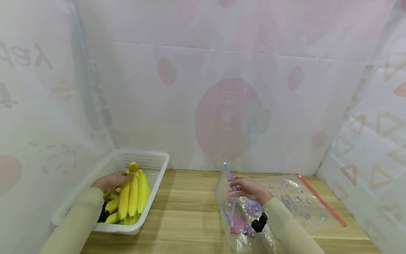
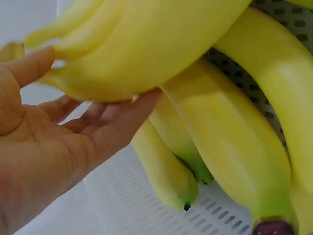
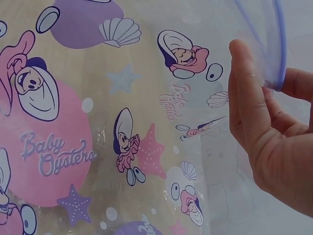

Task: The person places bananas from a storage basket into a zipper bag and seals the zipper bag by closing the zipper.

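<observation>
My left hand (image 1: pixel 111 181) grips a bunch of yellow bananas (image 1: pixel 134 194) near its stem end, over a white basket (image 1: pixel 160 185). In the left wrist view the thumb lies along the bunch (image 2: pixel 146 44) and the fingers reach beneath it. More bananas (image 2: pixel 225 152) with green tips lie under the bunch in the basket. My right hand (image 1: pixel 248 187) pinches the purple-edged mouth of a clear zip bag (image 1: pixel 238 225), which gapes toward the left. Pink and purple cartoon prints that read "Baby Oysters" cover the bag (image 3: pixel 54 161) in the right wrist view.
A second clear bag (image 1: pixel 293 203) with a red zip edge lies flat at the right, partly behind the right forearm. Everything stands on a wood-grain table (image 1: pixel 187 211). Printed pale curtains (image 1: pixel 180 116) enclose the back and both sides.
</observation>
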`<state>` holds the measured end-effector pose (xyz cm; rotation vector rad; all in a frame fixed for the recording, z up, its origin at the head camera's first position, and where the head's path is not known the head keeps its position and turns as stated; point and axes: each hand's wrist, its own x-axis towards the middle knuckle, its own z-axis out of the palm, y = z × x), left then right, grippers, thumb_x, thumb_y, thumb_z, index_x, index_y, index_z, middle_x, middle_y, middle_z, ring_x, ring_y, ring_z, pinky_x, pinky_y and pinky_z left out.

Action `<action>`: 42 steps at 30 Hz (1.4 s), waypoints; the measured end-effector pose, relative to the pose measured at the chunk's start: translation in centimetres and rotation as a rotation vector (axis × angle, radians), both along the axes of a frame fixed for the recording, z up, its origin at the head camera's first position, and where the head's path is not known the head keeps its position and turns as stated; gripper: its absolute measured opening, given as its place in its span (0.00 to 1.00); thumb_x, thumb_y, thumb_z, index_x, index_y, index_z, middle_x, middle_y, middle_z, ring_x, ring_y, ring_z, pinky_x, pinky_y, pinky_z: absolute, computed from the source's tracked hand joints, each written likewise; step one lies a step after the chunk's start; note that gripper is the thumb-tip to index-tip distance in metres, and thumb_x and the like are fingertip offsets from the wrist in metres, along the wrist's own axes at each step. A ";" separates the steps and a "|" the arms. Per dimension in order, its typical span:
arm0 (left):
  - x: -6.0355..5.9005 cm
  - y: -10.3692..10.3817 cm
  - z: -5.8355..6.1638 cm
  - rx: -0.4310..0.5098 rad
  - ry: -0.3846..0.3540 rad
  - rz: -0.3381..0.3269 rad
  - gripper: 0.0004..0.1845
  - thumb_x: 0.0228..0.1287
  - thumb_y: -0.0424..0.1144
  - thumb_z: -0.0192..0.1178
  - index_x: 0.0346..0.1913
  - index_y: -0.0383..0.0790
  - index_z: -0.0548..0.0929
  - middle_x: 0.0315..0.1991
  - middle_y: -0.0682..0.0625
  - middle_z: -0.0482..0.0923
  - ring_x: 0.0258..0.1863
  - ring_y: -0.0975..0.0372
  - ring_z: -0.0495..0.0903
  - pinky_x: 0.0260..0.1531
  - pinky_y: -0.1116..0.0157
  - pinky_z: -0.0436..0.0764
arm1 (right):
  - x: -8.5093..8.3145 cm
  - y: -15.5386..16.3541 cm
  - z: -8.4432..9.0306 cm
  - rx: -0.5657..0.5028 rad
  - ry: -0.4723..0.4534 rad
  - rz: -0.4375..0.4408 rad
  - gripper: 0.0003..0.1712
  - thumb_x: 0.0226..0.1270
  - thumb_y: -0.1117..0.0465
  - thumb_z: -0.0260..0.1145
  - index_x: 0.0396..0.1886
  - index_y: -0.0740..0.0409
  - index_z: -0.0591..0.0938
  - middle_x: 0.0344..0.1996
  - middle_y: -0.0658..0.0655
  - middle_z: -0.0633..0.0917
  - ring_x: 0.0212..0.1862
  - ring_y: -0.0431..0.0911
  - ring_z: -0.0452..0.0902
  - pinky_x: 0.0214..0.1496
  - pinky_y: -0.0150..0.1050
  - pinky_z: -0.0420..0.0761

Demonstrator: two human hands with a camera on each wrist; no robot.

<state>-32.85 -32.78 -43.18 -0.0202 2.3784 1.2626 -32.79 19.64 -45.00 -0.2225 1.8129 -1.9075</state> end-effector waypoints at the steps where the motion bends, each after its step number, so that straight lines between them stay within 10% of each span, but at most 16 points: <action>1: 0.0 -0.1 -0.1 0.014 -0.002 0.018 0.36 0.72 0.47 0.48 0.66 0.20 0.48 0.60 0.23 0.56 0.58 0.34 0.63 0.46 0.44 0.75 | 0.0 0.0 0.0 -0.001 0.000 0.001 0.14 0.70 0.68 0.53 0.52 0.70 0.71 0.34 0.58 0.77 0.34 0.44 0.78 0.43 0.41 0.82; 7: 0.1 0.2 -0.4 0.053 -0.022 0.105 0.17 0.68 0.40 0.54 0.47 0.28 0.64 0.48 0.33 0.67 0.46 0.47 0.73 0.42 0.54 0.78 | 0.0 0.1 0.1 0.003 0.004 -0.003 0.15 0.70 0.67 0.53 0.53 0.71 0.71 0.34 0.58 0.77 0.33 0.44 0.78 0.43 0.43 0.82; 18: -0.4 1.5 -0.3 -0.052 -0.079 0.006 0.38 0.67 0.44 0.55 0.70 0.28 0.50 0.64 0.23 0.50 0.61 0.32 0.56 0.45 0.43 0.75 | 0.2 0.0 0.4 0.015 0.010 0.006 0.24 0.72 0.67 0.51 0.61 0.78 0.62 0.34 0.58 0.77 0.34 0.44 0.78 0.42 0.42 0.82; 27: -0.5 1.4 -0.8 -0.007 -0.092 0.052 0.44 0.66 0.46 0.57 0.70 0.24 0.45 0.61 0.28 0.54 0.57 0.39 0.61 0.44 0.44 0.76 | -0.1 0.1 -0.1 0.021 0.014 -0.004 0.17 0.71 0.66 0.53 0.55 0.73 0.70 0.35 0.59 0.77 0.35 0.45 0.78 0.43 0.43 0.82; 35: -0.1 1.7 -0.4 0.143 -0.153 0.049 0.54 0.66 0.52 0.56 0.70 0.27 0.26 0.66 0.21 0.37 0.62 0.31 0.55 0.52 0.40 0.69 | 0.0 0.1 0.0 0.015 0.018 -0.005 0.17 0.71 0.66 0.53 0.55 0.73 0.70 0.34 0.59 0.77 0.34 0.45 0.78 0.42 0.42 0.82; 42: 0.3 2.1 -0.7 0.198 -0.127 0.043 0.44 0.67 0.43 0.55 0.71 0.27 0.38 0.56 0.27 0.64 0.48 0.48 0.76 0.45 0.51 0.78 | -0.1 -0.1 -0.3 0.015 0.012 0.000 0.21 0.71 0.67 0.53 0.58 0.77 0.65 0.34 0.59 0.77 0.34 0.45 0.78 0.42 0.42 0.82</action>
